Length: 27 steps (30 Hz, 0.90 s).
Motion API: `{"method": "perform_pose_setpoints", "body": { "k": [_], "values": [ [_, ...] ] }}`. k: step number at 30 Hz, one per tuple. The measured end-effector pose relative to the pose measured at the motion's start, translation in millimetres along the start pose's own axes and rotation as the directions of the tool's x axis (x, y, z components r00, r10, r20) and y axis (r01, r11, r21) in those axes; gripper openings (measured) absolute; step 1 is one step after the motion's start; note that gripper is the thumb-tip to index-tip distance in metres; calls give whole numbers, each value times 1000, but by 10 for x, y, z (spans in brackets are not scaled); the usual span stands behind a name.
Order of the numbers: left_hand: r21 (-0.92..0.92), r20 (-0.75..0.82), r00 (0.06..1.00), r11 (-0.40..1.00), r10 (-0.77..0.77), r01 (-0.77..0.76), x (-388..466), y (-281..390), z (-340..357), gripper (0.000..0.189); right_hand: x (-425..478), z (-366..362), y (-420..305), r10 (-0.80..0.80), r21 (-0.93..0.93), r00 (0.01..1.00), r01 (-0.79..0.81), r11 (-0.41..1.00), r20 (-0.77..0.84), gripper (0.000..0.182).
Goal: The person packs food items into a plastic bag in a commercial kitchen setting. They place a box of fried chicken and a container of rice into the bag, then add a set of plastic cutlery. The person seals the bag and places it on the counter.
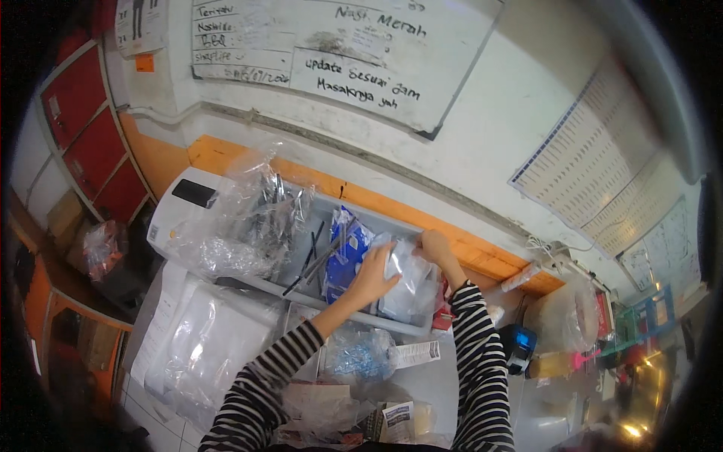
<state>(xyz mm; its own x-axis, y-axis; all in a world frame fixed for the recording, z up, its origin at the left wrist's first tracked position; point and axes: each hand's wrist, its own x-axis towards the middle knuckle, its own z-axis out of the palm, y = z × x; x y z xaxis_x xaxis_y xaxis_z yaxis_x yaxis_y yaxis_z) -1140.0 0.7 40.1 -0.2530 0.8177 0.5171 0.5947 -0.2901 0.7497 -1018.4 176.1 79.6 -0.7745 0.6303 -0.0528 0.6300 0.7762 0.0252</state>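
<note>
A clear plastic bag [408, 285] lies at the right end of a long grey plastic bin [361, 317]. My left hand [370, 277] is at the bag's left edge, thumb and fingers apart; whether it grips the plastic is unclear. At the bag's upper right, my right hand [436, 248] has its fingers curled on the thin plastic. Just left of my left hand stands a blue and white packet [343, 257]. Black straws or sticks [310, 260] lie loose beside it in the bin. Crumpled clear plastic wrap [243, 237] covers the bin's left part.
A white label printer [181, 209] stands at the bin's left end. Large stacked plastic bags [214, 339] lie in front. Near my forearms are a bag with blue contents [361, 356] and a printed slip [418, 355]. A small lit device [521, 342] sits at right. Behind is a wall with a whiteboard [350, 56].
</note>
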Motion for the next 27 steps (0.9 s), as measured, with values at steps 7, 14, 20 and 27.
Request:
{"method": "perform_pose_setpoints", "body": {
  "k": [7, 14, 20, 27],
  "values": [
    [-393, 118, 978, 896, -175, 208, 456, -407, 513, 61, -409, -361, -194, -279, -71, 894, 271, 960, -350, 15],
    [-85, 111, 966, 966, -234, 244, 280, -380, 775, 39, -625, -1071, -16, -112, -174, 632, -37, 984, -767, 15],
    [-161, 182, 976, 976, -119, 149, 313, -642, 714, 60, -978, -2280, -318, -120, -141, 207, -88, 986, -971, 13],
    [104, -79, 969, 969, 234, -225, 483, 796, 48, 77, -2021, -2913, -509, -129, -133, 120, -25, 991, -984, 11]
  ]
}}
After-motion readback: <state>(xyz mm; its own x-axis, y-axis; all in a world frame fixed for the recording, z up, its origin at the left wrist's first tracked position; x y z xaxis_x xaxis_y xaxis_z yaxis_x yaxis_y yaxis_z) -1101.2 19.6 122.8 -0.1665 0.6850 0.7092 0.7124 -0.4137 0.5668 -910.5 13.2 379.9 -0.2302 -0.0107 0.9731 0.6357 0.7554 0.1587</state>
